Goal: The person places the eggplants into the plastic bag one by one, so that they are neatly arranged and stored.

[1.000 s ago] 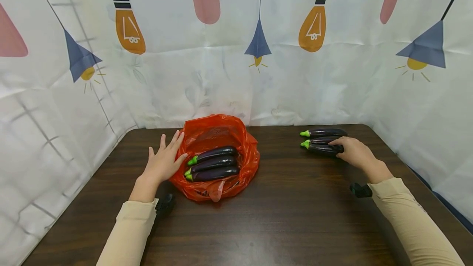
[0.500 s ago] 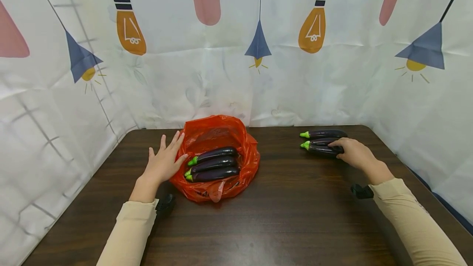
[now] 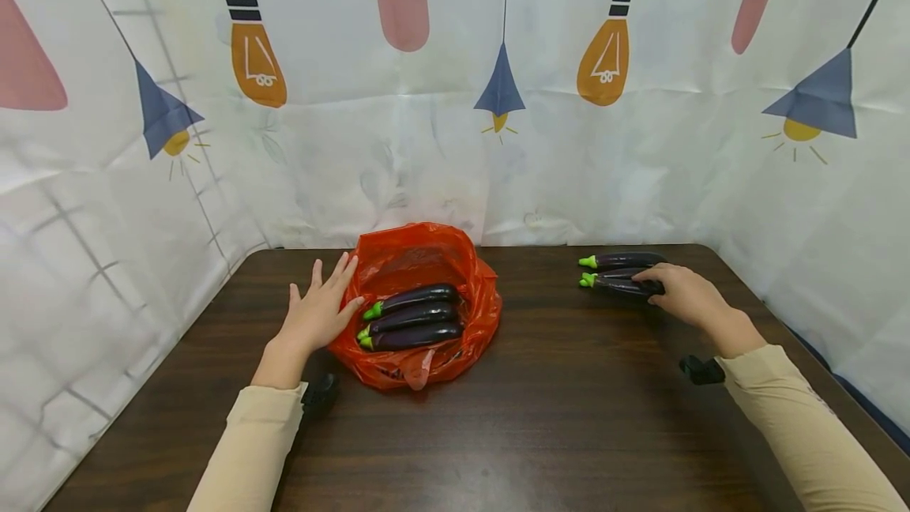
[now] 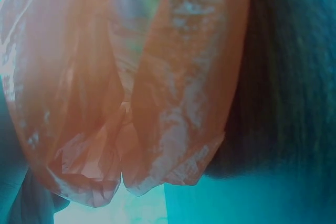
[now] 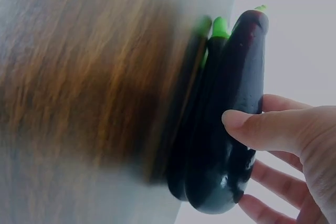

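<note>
On the table's left half, an orange-red plastic bag (image 3: 483,306) lies with its mouth wide. Inside it three dark purple eggplants (image 3: 415,316) sit side by side, green stems to the left. My left hand (image 3: 316,314) spreads its fingers against the bag's left side; only crumpled bag plastic (image 4: 184,93) fills most of the left wrist view. At the right, my right hand (image 3: 686,299) grips the nearest eggplant (image 5: 231,87) by its thick end, thumb on one side and fingers on the other. Two more eggplants (image 3: 621,260) lie just behind it, partly covered.
The dark wooden table (image 3: 540,385) stretches between the bag and the right-hand eggplants. A white printed cloth (image 3: 441,156) hangs along the back and both sides, close to the table's edges. A dark wrist mount (image 3: 702,370) sits under the right sleeve.
The right hand and its eggplant have risen very slightly against the others. The left hand and the bag stay in place; the whole head view has shifted a little.
</note>
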{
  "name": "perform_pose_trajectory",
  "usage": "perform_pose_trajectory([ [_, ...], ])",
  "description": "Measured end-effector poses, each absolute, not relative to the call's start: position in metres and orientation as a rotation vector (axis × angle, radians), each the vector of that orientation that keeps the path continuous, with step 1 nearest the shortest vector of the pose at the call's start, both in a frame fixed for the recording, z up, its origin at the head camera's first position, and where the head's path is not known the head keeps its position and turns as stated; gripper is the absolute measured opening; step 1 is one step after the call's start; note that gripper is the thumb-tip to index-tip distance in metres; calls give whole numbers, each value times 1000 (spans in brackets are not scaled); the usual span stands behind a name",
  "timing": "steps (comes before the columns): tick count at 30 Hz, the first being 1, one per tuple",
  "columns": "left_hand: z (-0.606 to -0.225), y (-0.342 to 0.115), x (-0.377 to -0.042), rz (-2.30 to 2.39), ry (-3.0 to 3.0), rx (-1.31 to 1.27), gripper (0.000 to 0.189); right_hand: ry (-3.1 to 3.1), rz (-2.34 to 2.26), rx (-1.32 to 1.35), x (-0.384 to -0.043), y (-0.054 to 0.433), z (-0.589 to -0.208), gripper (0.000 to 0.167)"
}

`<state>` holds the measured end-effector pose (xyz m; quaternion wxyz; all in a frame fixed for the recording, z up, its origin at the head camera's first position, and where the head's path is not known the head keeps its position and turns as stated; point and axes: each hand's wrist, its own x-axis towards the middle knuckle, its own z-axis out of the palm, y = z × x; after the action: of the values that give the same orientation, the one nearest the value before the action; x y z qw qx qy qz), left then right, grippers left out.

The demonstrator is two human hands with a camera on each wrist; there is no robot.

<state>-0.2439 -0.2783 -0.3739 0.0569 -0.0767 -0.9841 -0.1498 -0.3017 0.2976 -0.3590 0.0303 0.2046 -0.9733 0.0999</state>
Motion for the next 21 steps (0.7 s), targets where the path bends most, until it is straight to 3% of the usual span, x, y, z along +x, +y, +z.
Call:
perform_pose_trajectory([
  [21,-375,-278,-245,-425,-2985,-225,81,-2937,302,713,-296,277,-350,45],
])
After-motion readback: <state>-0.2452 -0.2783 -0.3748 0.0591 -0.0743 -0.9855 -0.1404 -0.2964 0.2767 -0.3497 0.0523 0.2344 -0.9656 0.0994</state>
